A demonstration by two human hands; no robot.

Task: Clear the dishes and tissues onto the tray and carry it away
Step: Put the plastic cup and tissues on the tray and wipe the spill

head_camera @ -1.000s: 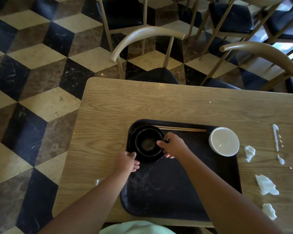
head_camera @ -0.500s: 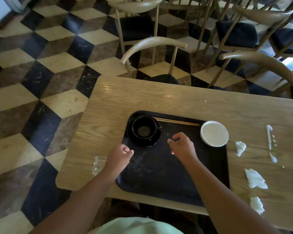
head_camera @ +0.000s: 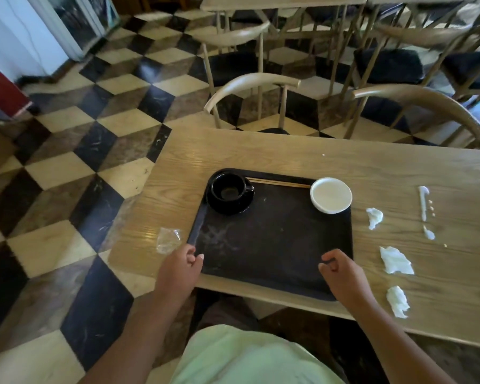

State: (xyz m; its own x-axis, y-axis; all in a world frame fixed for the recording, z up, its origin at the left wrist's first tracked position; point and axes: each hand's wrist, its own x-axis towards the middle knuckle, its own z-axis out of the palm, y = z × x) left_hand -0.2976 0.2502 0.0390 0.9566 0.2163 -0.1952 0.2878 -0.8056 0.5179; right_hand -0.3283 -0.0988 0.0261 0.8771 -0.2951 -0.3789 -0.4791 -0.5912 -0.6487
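A black tray (head_camera: 275, 253) lies on the wooden table (head_camera: 288, 153). On it stand a black cup on its black saucer (head_camera: 229, 194) at the far left and a white bowl (head_camera: 331, 194) at the far right, with wooden chopsticks (head_camera: 277, 183) between them along the far rim. My left hand (head_camera: 182, 266) is at the tray's near left corner, fingers curled, thumb tip on the rim. My right hand (head_camera: 338, 271) hovers over the near right corner, loosely curled and holding nothing. Three crumpled white tissues (head_camera: 395, 260) lie on the table right of the tray.
A clear plastic wrapper (head_camera: 168, 239) lies left of the tray near my left hand. A white paper strip and crumbs (head_camera: 423, 203) are at the far right. Wooden chairs (head_camera: 255, 87) stand along the far side; checkered floor to the left.
Both hands have pulled back from the black cup and saucer to the tray's near corners. The cup and saucer stay at the tray's far left. The camera has tilted up and back.
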